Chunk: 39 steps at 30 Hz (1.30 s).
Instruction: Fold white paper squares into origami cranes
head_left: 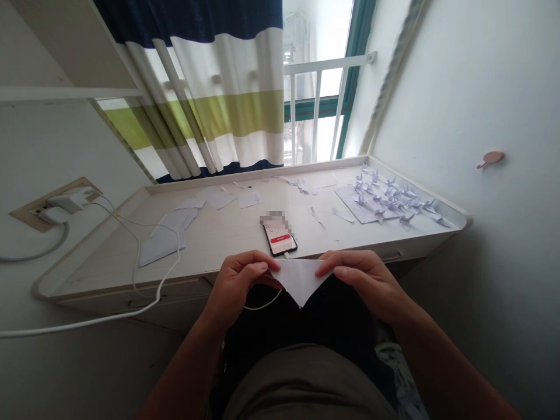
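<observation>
Daylight from the window [317, 35] beyond the left hand [236, 289] and right hand [365, 283] burns out white; around them the light is soft and dim, shadows faint. The wide lens bends the desk [210, 239] on either side of the hands; the paper [300, 280] between them stays sharp.
</observation>
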Motion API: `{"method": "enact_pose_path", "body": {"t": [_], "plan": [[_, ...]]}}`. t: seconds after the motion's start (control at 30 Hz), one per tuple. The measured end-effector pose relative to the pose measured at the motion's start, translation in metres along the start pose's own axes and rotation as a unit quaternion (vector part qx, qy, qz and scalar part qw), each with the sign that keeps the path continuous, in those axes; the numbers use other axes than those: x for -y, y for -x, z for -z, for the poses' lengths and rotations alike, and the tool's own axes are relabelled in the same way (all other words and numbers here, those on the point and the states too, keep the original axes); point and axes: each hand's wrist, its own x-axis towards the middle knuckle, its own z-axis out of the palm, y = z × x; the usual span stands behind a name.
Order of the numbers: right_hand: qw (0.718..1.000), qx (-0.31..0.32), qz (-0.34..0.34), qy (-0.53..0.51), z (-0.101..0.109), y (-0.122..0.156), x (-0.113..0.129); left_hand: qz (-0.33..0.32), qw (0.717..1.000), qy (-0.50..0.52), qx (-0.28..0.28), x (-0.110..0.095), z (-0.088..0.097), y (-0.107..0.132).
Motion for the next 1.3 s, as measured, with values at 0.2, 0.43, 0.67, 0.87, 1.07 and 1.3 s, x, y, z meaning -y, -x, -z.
{"method": "enact_pose_path", "body": {"t": [0.2, 0.43, 0.67, 0.87, 1.07, 1.3], "plan": [[0.99, -0.019, -0.087, -0.105, -0.007, -0.008, 0.0, -0.002, 0.995, -0.101, -0.025, -0.002, -0.01, 0.003], [0.995, -0.025, -0.067, -0.065, -0.005, -0.013, -0.008, 0.021, 0.998, -0.059, -0.023, -0.003, -0.012, -0.001], [0.993, 0.061, -0.077, 0.064, -0.001, -0.016, 0.005, 0.038, 0.995, -0.092, 0.028, -0.001, -0.011, -0.005], [0.99, 0.071, -0.056, 0.108, -0.003, -0.02, 0.006, 0.033, 0.988, -0.145, 0.04, -0.002, -0.006, -0.005], [0.992, 0.082, -0.065, 0.067, 0.0, -0.017, -0.002, 0.019, 0.989, -0.146, 0.019, 0.0, -0.004, -0.006], [0.977, 0.033, 0.116, 0.174, 0.005, -0.008, 0.0, 0.001, 0.994, -0.096, -0.041, 0.0, -0.007, -0.007]]}}
